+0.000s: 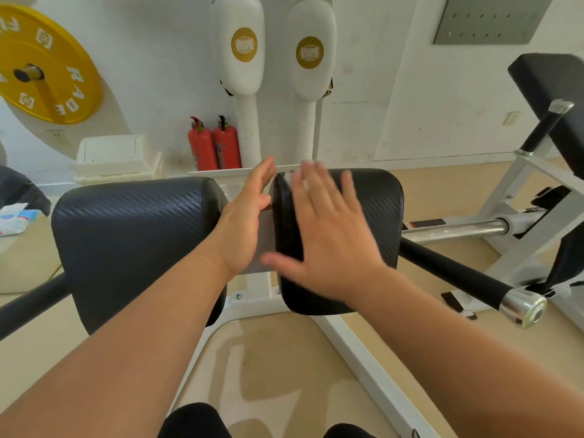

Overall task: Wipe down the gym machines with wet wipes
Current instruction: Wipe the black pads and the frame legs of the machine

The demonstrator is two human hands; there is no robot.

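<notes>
Head view puts you mid-wipe on the black textured right pad (376,210) of the white-framed gym machine (363,352), just right of centre. Your right grip (328,235) lies flat on that pad's top face, fingers straight and spread, clenched on nothing. It is motion-blurred, so I judge it is sweeping. A scrap of white (306,165) shows at its fingertips toward 12 o'clock. That is probably the wet wipe pressed under the palm, but the blur keeps me from being sure.

Your left grip (249,213) stands edge-on in the gap between this pad and the black textured left pad (136,235), fingers straight, released, grasping nothing.

Next, I would carry the stroke over the pad's inner edge and front face, then cross to the left pad at 9 o'clock. That calls for steady palm pressure so the cloth does not bunch.

Containers: the blue-and-white soft wipe packet (15,218) lies at far 9 o'clock with white tissue showing at its top. The white lidded plastic bin (117,159) at 10 o'clock is closed, contents hidden.
</notes>
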